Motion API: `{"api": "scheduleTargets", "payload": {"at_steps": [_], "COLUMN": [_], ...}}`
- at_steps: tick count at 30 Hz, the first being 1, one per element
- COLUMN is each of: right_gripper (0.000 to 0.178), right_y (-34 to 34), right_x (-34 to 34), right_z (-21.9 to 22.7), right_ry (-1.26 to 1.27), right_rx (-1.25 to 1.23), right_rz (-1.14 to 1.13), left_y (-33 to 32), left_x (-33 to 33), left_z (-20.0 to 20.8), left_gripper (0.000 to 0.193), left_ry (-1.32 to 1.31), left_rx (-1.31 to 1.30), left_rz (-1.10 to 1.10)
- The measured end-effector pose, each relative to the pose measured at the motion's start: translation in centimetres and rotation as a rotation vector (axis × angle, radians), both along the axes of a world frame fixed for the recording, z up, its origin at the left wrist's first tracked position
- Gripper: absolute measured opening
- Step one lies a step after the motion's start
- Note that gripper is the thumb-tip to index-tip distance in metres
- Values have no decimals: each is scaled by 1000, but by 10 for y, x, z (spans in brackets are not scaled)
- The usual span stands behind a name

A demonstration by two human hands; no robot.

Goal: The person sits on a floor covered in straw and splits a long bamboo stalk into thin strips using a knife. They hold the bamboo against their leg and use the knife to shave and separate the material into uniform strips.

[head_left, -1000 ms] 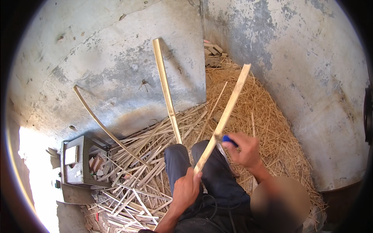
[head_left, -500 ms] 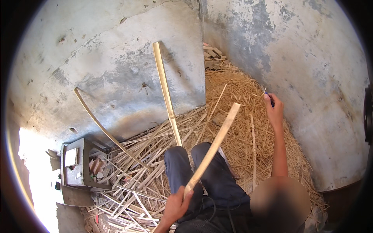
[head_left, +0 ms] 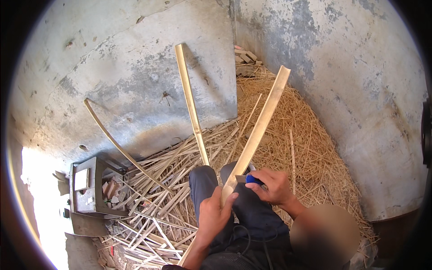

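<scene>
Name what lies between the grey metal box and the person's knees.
In the head view, a heap of split bamboo strips covers the ground between the grey metal box and the knees.

Leaning strips (head_left: 191, 103) — straw heap (head_left: 288, 135) — box (head_left: 85, 191)

No package, label, sign or screen shows anywhere in the view.
</scene>
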State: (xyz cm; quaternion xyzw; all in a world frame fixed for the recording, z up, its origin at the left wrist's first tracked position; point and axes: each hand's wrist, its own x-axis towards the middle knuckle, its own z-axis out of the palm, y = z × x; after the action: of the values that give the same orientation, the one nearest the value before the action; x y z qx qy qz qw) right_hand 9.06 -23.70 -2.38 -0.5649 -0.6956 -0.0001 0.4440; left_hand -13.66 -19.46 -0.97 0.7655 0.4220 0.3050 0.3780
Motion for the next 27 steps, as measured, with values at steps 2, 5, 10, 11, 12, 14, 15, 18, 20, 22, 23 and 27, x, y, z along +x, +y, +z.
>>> {"api": "scheduleTargets", "payload": {"at_steps": [2,5,10,11,12,14,15,18,20,22,23,27], "right_gripper": [34,33,34,34,33,33,33,33,32,31,30,42], "right_y": [-1,0,1,2,3,5,5,6,4,16,22,35], "right_x": [-4,-6,-7,-7,-6,-6,-4,1,2,17,30,115], "right_z": [0,-5,2,3,3,3,3,3,10,1,-4,1], "right_ry": [-12,18,13,19,14,5,5,-16,-54,24,65,150], "right_rx": [2,32,21,14,23,42,33,9,-11,122,192,-40], "right_rz": [8,3,-41,-48,-44,-37,-48,-75,-82,-188,-246,-550], "left_y": [0,0,-1,-2,-2,-1,-1,0,-1,-3,-6,-26], "left_x": [3,4,5,5,5,4,3,2,1,-2,-7,-32], "left_z": [2,1,3,3,3,1,1,4,2,-3,-8,-21], "left_gripper": [35,36,37,37,37,37,37,35,34,36,38,41], "left_ry": [14,33,40,35,31,32,33,76,54,60,78,145], "left_rx": [22,47,44,40,36,37,38,12,20,8,-3,-113], "left_rz": [-19,-26,0,9,18,17,17,22,25,28,24,2]}}
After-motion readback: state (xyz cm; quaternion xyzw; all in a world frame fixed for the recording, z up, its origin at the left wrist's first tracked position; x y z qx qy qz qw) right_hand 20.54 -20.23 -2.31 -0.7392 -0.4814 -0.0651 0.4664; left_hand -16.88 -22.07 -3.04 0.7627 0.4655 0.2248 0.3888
